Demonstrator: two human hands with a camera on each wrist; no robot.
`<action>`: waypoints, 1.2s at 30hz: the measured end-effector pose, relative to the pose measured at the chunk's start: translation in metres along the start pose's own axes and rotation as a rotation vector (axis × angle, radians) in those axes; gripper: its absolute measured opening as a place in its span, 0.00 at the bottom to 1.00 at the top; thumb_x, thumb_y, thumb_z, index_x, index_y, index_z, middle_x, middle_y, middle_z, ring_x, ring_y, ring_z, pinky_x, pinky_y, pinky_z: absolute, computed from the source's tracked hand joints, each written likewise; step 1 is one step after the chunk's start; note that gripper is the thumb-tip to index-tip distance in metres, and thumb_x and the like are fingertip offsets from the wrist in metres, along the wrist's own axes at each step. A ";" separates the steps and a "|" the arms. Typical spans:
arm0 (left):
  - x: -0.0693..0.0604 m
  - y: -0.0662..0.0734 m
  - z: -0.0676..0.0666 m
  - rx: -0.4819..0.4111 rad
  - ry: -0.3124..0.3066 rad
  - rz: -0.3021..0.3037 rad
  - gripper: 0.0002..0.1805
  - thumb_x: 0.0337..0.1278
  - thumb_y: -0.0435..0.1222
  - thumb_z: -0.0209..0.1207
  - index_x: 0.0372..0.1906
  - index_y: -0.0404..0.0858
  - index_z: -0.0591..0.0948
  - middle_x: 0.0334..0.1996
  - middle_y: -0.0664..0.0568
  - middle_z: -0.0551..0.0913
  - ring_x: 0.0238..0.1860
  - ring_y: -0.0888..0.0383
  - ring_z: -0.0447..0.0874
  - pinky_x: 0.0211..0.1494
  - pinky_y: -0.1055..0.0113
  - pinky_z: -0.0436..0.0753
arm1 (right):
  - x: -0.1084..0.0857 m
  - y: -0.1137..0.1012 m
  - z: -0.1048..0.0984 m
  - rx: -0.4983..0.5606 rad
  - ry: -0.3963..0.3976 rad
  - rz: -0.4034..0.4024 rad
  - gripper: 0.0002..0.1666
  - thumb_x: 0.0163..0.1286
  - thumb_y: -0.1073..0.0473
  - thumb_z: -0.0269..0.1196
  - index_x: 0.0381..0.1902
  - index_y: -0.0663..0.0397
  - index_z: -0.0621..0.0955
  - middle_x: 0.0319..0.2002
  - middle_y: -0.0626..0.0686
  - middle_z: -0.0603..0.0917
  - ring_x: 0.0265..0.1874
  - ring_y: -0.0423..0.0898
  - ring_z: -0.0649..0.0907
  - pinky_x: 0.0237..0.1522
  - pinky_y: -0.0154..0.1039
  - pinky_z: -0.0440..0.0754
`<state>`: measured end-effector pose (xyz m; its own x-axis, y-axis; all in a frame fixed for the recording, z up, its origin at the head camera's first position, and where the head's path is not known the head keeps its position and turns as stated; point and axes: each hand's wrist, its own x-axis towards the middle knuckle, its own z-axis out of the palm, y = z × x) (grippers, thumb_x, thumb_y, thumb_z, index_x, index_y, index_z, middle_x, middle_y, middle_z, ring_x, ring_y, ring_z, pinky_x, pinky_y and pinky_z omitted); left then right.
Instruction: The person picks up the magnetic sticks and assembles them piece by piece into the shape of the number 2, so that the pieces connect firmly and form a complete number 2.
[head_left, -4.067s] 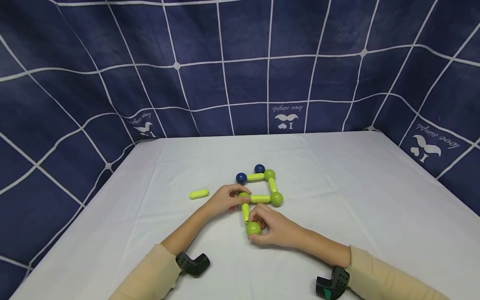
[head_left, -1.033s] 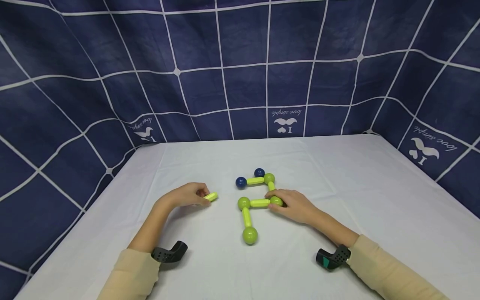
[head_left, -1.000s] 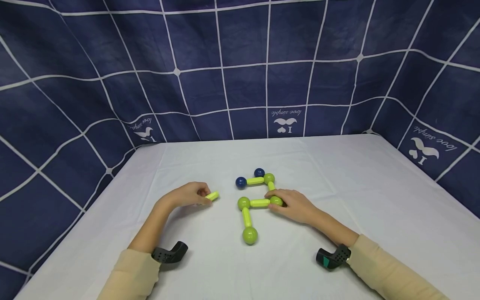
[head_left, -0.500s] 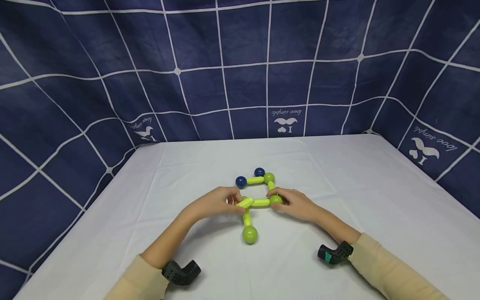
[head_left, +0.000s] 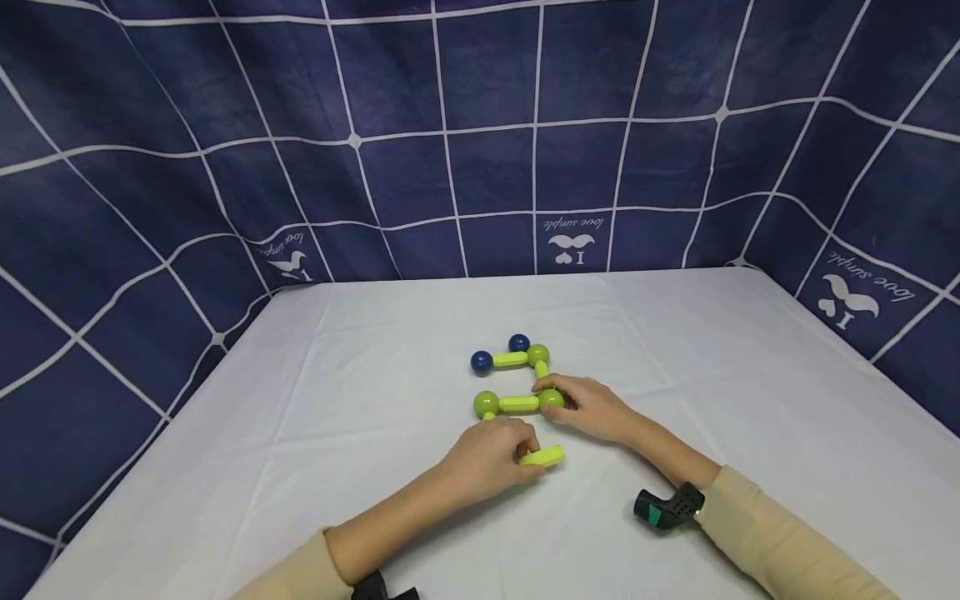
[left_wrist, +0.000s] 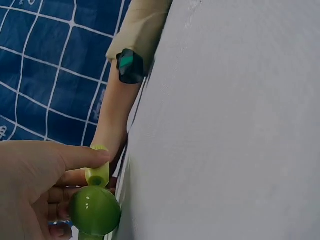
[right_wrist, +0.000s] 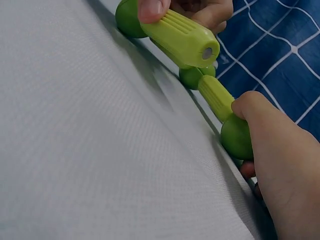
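Observation:
My left hand point(head_left: 487, 467) pinches a yellow-green magnetic rod point(head_left: 546, 456) between thumb and fingers. In the right wrist view a metal tip shows in that rod's point(right_wrist: 185, 37) free end. The hand covers the near end of a stick-and-ball figure; its near green ball point(left_wrist: 95, 211) shows in the left wrist view, close to the held rod. My right hand point(head_left: 592, 407) holds the green ball point(head_left: 551, 398) at the figure's right corner. A level rod point(head_left: 519, 404) links this ball to the left green ball point(head_left: 486, 404).
Behind, another rod point(head_left: 511, 359) joins a far green ball point(head_left: 537, 355) to a blue ball point(head_left: 482, 362). A second blue ball point(head_left: 518, 342) sits beside the far green one. White cloth point(head_left: 675, 333) covers the table; a navy checked curtain point(head_left: 487, 167) stands behind.
The loose rod lay on the left; my left hand has picked it up and carried it right and nearer. My right hand has moved from the near ball to the right corner ball.

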<state>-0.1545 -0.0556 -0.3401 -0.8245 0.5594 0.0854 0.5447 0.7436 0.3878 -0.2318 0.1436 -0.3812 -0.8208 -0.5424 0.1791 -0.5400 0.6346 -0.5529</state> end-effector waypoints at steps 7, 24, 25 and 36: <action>-0.005 -0.004 -0.003 0.080 -0.046 0.024 0.08 0.43 0.46 0.66 0.27 0.49 0.80 0.22 0.66 0.71 0.25 0.70 0.66 0.27 0.76 0.66 | 0.000 -0.001 -0.001 0.000 -0.008 0.013 0.18 0.63 0.45 0.57 0.51 0.37 0.74 0.27 0.41 0.73 0.27 0.38 0.70 0.31 0.32 0.67; -0.017 -0.033 0.020 0.103 0.163 0.267 0.10 0.49 0.50 0.61 0.35 0.50 0.81 0.30 0.66 0.77 0.30 0.72 0.66 0.30 0.82 0.65 | 0.000 -0.002 0.002 -0.004 -0.003 -0.006 0.17 0.63 0.45 0.56 0.50 0.37 0.75 0.25 0.40 0.72 0.25 0.37 0.70 0.29 0.32 0.67; -0.017 -0.034 0.021 0.095 0.173 0.271 0.11 0.50 0.50 0.60 0.35 0.50 0.81 0.31 0.66 0.77 0.30 0.72 0.66 0.31 0.82 0.65 | 0.001 -0.001 0.003 -0.004 -0.004 -0.004 0.17 0.63 0.45 0.56 0.50 0.37 0.75 0.25 0.40 0.72 0.25 0.37 0.70 0.29 0.31 0.67; -0.012 -0.041 0.019 0.081 0.106 0.341 0.11 0.53 0.51 0.57 0.36 0.51 0.80 0.30 0.67 0.78 0.29 0.74 0.68 0.31 0.83 0.65 | 0.000 0.000 0.003 -0.005 0.009 0.001 0.18 0.63 0.43 0.56 0.50 0.37 0.74 0.25 0.41 0.72 0.25 0.37 0.70 0.29 0.32 0.67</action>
<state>-0.1634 -0.0858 -0.3743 -0.6023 0.7424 0.2933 0.7980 0.5499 0.2466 -0.2312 0.1419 -0.3837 -0.8232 -0.5366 0.1856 -0.5398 0.6383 -0.5488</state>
